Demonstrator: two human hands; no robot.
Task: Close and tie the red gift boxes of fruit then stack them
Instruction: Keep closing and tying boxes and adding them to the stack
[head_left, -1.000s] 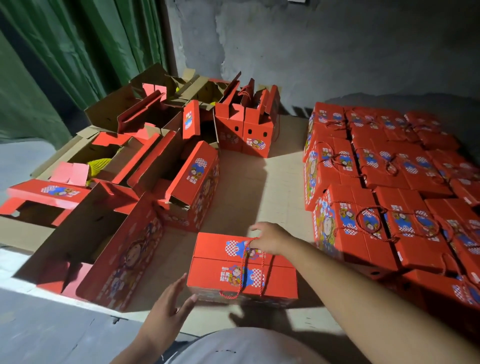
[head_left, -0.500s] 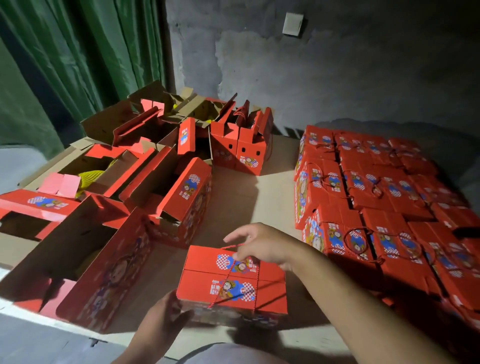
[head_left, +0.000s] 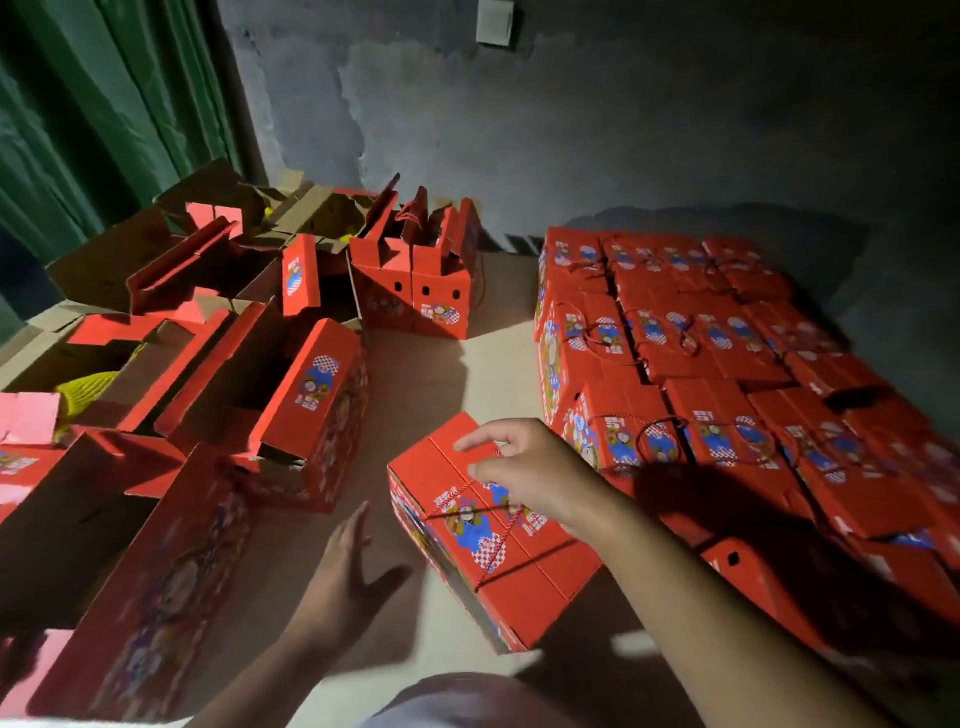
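Your right hand (head_left: 530, 467) pinches the cord on the closed red box (head_left: 488, 530), lying on the cardboard floor beside the stacked boxes (head_left: 727, 364), likely ready for carrying; your left hand (head_left: 348, 577) hovers spread wide, apart, ready to steady it

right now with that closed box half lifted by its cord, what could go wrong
The right hand alone holds the tilted closed gift box by its red cord; the left hand is off it, so the box may swing or the cord slip. Swinging left, it could knock the open gift box.
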